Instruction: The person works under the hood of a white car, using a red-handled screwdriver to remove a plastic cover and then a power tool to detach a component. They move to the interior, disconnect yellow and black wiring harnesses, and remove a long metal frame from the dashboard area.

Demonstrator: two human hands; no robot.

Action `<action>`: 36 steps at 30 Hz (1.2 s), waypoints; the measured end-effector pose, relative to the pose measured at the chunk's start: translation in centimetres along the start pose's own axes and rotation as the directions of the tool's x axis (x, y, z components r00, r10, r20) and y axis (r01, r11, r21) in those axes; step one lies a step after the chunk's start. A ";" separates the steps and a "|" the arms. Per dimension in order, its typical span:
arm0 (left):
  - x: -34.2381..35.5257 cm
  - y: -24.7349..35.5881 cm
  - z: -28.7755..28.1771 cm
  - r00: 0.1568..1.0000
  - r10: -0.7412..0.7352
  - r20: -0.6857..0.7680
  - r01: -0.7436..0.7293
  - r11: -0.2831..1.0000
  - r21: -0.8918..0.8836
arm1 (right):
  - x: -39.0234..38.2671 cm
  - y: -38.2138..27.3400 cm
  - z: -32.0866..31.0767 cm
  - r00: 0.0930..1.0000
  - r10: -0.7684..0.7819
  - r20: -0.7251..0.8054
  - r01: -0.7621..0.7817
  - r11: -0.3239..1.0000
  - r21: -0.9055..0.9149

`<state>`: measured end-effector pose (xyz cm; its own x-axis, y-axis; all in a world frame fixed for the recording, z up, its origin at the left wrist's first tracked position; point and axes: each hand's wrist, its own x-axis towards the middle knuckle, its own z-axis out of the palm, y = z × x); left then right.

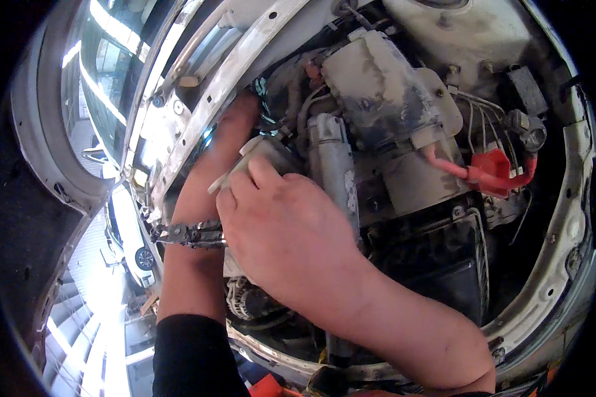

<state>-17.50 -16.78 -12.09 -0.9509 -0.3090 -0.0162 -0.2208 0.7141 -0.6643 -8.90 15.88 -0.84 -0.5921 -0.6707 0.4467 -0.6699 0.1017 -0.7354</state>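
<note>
My left arm, in a black sleeve, reaches deep into a car's engine bay. My left hand (241,112) is mostly in shadow beside bluish-lit parts, and its fingers are hidden. Nearer, and crossing in front of that forearm, my right hand (288,221) is closed with curled fingers on a dusty beige plastic part (271,152). That part has a flat rim; its lower side is covered by the hand. Just right of my right hand stands a grey cylindrical pipe or tube (333,149). A dark jointed strip (189,234) lies across my left forearm.
A dusty box-shaped cover (377,86) sits right of the tube. Farther right are a red terminal cover (493,171) with a thick red cable and a metal clamp (530,132). A pale body rail (245,59) borders the left. The bay's curved front edge (542,291) runs along the right.
</note>
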 end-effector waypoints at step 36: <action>-0.8 0.8 -1.0 0.999 -0.025 -0.048 0.021 0.996 -0.081 | -0.1 0.1 0.0 1.000 0.009 -0.017 -0.009 1.000 -0.009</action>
<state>-17.10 -15.33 -11.81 -0.9545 -0.2960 0.0362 -0.2574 0.7563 -0.6015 -8.94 15.98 -0.98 -0.6058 -0.6571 0.4485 -0.6683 0.1145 -0.7350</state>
